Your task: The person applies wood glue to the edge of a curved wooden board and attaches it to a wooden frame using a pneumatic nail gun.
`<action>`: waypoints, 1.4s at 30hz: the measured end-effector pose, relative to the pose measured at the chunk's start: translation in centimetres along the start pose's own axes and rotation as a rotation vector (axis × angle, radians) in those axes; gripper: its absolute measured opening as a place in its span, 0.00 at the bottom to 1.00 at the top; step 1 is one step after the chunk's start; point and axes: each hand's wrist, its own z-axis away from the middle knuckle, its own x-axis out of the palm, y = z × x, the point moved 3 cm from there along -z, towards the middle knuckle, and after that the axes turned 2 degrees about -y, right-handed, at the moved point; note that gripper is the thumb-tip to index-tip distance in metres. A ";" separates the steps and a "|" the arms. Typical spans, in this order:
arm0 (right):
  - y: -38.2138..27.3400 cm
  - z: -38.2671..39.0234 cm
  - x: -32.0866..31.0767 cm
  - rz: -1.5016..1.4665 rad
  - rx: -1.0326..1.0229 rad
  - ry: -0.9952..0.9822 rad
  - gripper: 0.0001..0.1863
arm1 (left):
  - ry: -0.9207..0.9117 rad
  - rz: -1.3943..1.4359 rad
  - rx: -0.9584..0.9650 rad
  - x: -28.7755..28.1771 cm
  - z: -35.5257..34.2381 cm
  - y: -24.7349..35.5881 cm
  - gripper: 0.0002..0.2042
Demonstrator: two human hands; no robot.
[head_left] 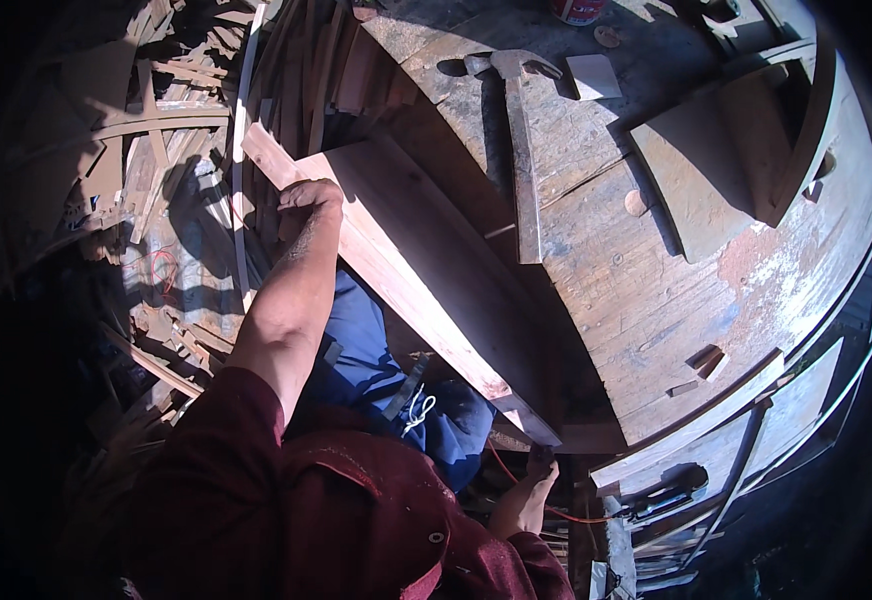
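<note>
A long narrow wooden plank, sunlit along much of its length, slants from upper left to lower right in front of me. It lies along the edge of a wider, shaded board; whether the two are joined I cannot tell. My left hand is bent over the plank near its far end, its fingers partly hidden behind the wood. At the near end, where the plank turns grey, my right hand closes on it from below, with its fingertips in shadow.
Right of the boards stands a worn wooden workbench. A claw hammer lies near its left edge, with a small pale block beside it. Curved wooden pieces rest farther right. Scrap wood is heaped at left.
</note>
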 end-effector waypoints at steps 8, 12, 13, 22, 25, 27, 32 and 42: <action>0.6 1.0 -1.8 0.035 0.011 0.005 0.15 | -0.014 -0.081 -0.013 0.0 -0.5 -0.7 0.35; 0.9 1.8 -2.9 0.057 0.017 0.015 0.15 | -0.020 -0.120 -0.004 0.1 -0.1 -1.1 0.33; 1.0 2.1 -3.1 0.064 0.021 0.019 0.16 | -0.020 -0.131 0.000 0.0 -0.1 -1.1 0.32; 1.3 3.5 -4.3 0.113 0.020 0.019 0.17 | -0.062 -0.278 0.044 -0.9 1.1 -1.4 0.29; 1.1 4.0 -4.7 0.128 0.010 0.029 0.17 | -0.114 -0.409 0.093 -0.7 1.7 -1.2 0.28; 0.4 4.2 -4.0 0.135 -0.001 0.008 0.17 | 0.070 -0.496 0.062 2.1 -0.9 -1.4 0.31; 0.0 4.0 -2.6 0.142 -0.001 -0.027 0.18 | 0.205 -0.249 0.026 7.1 -6.7 -3.0 0.36; -1.7 3.2 0.1 0.242 -0.052 -0.091 0.19 | -0.107 0.267 -0.097 -2.1 2.5 -3.4 0.33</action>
